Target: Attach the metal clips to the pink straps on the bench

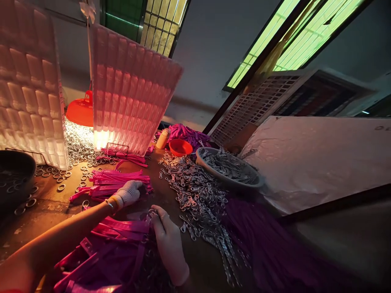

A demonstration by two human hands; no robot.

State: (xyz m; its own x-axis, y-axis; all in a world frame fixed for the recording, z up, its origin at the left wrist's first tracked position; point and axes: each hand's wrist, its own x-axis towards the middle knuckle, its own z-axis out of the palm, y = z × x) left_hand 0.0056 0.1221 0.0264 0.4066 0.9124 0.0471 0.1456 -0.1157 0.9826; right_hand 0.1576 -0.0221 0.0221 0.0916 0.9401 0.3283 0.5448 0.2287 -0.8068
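- Along the bottom edge: both forearms cut off by the frame; nearest pink straps (100, 252) run out of view.
- Dim and purple-lit at lower right; dark heap (275, 244) there hard to make out.
- Left hand (128, 193), in knit glove, curled loosely and resting on pink strap bundle (119, 181) at table centre; whether anything pinched underneath cannot be told.
- Right hand (169, 244), gloved, fingers bent down, fingertips touching small metal clips (151, 213) at end of nearer straps; grip not clear, thumb side hidden.
- Scattered metal clasps (195, 195) just right of hands; grey bowl (244, 181) of more beyond.
- Metal rings (76, 142) strewn far left, near lit white panels (131, 89).
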